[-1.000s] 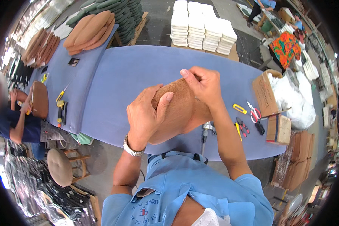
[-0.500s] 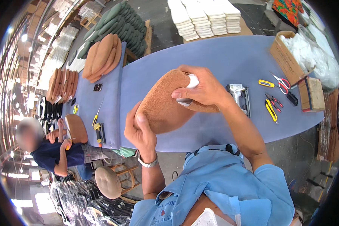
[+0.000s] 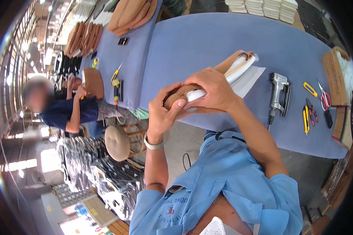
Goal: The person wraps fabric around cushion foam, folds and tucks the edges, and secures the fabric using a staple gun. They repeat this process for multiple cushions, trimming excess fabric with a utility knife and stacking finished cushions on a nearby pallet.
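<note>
Brown cushion [image 3: 228, 62] is held between left grip [image 3: 163, 112] and right grip [image 3: 215, 89].

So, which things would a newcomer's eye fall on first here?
Likely the brown cushion, mid-picture, held by the left fingers and right fingers, with white material showing inside. Next, perhaps, the silver staple gun on the blue table to the right, then the red-handled scissors farther right.

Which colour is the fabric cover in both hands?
The fabric cover is brown, best seen in head view.
</note>
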### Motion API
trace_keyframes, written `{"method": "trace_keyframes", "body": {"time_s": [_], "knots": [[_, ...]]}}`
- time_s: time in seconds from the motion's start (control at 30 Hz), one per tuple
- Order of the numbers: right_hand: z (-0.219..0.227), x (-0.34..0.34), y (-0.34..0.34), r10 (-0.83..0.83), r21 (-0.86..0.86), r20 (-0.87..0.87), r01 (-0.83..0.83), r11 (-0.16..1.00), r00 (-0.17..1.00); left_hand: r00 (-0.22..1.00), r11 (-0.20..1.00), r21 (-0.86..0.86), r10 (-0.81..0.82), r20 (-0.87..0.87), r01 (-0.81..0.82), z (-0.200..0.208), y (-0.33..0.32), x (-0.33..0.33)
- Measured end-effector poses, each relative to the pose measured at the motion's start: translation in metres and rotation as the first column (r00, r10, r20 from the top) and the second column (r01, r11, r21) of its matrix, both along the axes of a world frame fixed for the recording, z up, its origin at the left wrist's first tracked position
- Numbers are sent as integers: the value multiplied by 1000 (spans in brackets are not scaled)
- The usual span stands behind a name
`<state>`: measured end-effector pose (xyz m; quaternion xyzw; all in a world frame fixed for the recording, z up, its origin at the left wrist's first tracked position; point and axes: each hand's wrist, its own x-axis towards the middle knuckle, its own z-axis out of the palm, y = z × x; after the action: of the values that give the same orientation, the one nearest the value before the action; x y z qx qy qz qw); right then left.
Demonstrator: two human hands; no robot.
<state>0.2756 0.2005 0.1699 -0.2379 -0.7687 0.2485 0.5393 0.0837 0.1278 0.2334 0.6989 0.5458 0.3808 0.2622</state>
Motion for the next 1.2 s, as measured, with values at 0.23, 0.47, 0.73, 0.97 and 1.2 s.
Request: {"method": "trace_keyframes", "body": {"time_s": [0.23, 0.47, 0.73, 0.97, 1.2], "knots": [[6, 29, -7, 50, -20, 22, -50, 999, 998, 996, 1000, 6, -4, 86, 3, -27, -23, 9], [0, 37, -24, 12, 39, -10, -12, 999, 1000, 999, 1000, 17, 0, -35, 0, -24, -30, 22], [5, 50, -12, -107, 17, 15, 107, 994, 994, 1000, 998, 68, -15, -19, 16, -12, -18, 39], [-4, 55, 25, -119, 89, -89, 127, 988, 989, 972, 993, 97, -50, -230, 74, 15, 16, 61], [-5, 69, 42, -77, 75, -166, 90, 993, 983, 919, 973, 59, -188, -347, 221, 32, 38, 64]]}}
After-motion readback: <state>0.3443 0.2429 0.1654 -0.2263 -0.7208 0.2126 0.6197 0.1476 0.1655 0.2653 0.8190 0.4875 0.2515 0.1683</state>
